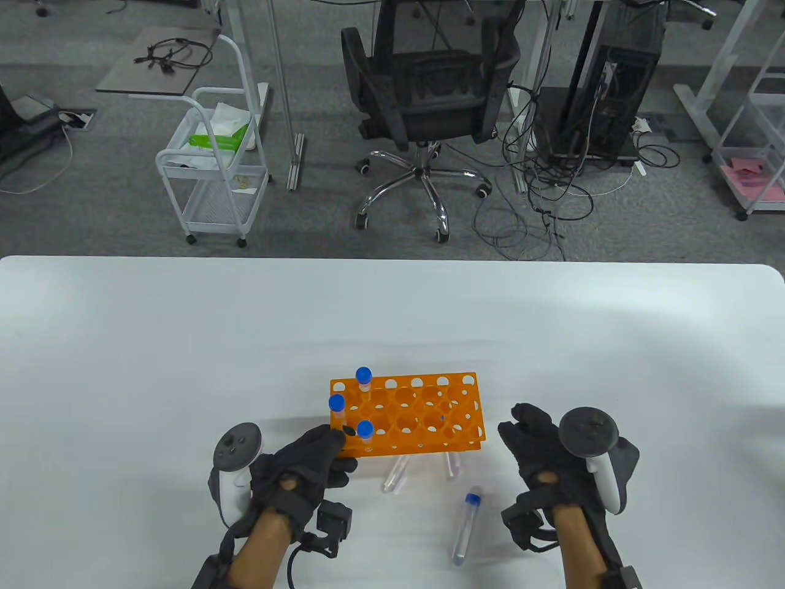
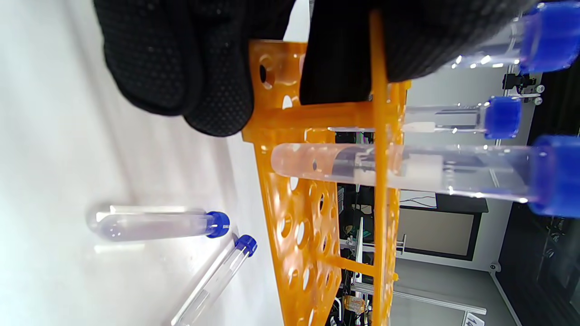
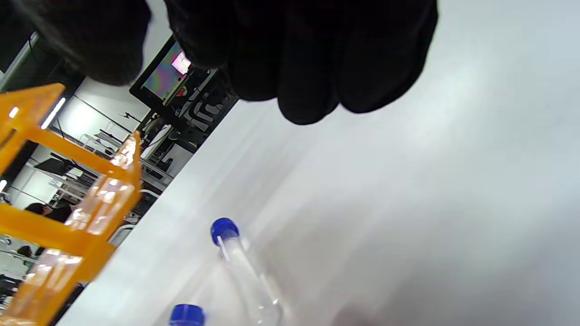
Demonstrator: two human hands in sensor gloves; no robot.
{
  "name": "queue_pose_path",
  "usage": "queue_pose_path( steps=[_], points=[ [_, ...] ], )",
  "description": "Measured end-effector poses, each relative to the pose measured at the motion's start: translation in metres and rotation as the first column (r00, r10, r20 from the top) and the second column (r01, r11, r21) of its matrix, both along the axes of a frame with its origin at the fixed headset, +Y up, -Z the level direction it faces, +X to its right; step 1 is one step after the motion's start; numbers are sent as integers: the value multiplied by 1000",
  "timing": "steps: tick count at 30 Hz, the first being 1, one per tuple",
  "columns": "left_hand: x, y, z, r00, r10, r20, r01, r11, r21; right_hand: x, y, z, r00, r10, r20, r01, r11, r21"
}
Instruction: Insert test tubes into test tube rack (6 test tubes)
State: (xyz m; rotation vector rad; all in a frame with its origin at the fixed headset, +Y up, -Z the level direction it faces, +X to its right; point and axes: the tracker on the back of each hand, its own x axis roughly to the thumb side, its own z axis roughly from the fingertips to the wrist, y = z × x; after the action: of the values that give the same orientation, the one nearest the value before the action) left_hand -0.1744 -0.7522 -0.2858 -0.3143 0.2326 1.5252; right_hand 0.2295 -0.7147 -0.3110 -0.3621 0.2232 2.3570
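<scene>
White tabletop: the left hand (image 1: pixel 300 466) grips the orange rack (image 1: pixel 408 414)'s near-left corner beside three seated tubes (image 1: pixel 365 431). The right hand (image 1: pixel 539 448) hovers loosely curled, holding nothing. Near-side loose tubes (image 1: pixel 464 524) could roll if nudged.

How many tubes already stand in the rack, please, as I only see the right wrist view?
Observer: Three blue-capped tubes stand at the left end of the orange rack.
Operator: Is the rack being steadied?
Observer: Yes, the left hand holds its left end.
Operator: How many tubes lie outside it?
Observer: Three loose tubes lie on the table in front of the rack.
</scene>
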Motion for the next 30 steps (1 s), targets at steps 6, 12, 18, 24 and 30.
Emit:
queue_pose_path(
  steps=[6, 12, 18, 24, 30],
  points=[
    [-5, 0, 0, 1000, 5, -17, -5, 1000, -1, -5, -9, -3, 995, 90, -32, -92, 994, -53],
    [-12, -1, -1, 999, 6, -37, -6, 1000, -11, -23, -16, 0, 964, 201, -172, -235, 950, -207],
    [-18, -4, -2, 999, -5, -54, 4, 1000, -27, -54, -28, 4, 897, 338, -286, -412, 875, -256],
    [-19, -6, -3, 998, 0, -63, -3, 999, -37, -77, -39, 6, 819, 466, -334, -552, 799, -238],
    [-19, -5, -3, 998, 4, -62, -6, 999, -36, -86, -40, 6, 789, 525, -318, -597, 777, -199]
  ],
)
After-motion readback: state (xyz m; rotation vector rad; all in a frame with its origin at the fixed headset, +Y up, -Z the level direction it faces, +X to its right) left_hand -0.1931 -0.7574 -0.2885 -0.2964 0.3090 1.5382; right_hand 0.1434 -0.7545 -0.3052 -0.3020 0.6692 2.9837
